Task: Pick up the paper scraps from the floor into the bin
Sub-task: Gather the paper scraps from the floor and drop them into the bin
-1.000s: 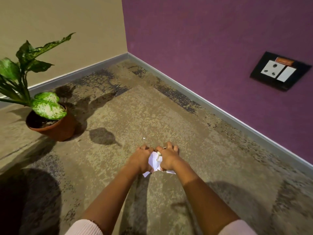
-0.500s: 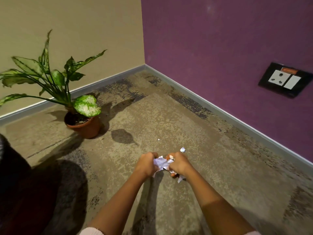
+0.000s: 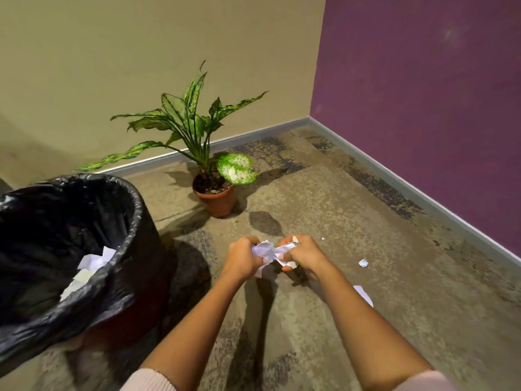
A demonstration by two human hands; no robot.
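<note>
A bunch of white paper scraps (image 3: 267, 253) is held above the floor between both hands. My left hand (image 3: 242, 259) grips its left side and my right hand (image 3: 306, 253) grips its right side. A bin (image 3: 127, 221) lined with a black bag stands to the left, with white paper pieces (image 3: 87, 268) inside it. A small crumpled scrap (image 3: 363, 263) lies on the floor to the right of my hands. Another white scrap (image 3: 363, 294) shows beside my right forearm, and a tiny fleck (image 3: 323, 238) lies farther back.
A potted plant (image 3: 215, 197) in a terracotta pot stands beyond the hands, near the beige wall. The purple wall (image 3: 423, 108) runs along the right. Mottled carpet covers the floor.
The view has turned left, bringing the bin into sight and the wall socket out of it. Both hands have risen from the floor with the bunched paper; scraps now lie to their right.
</note>
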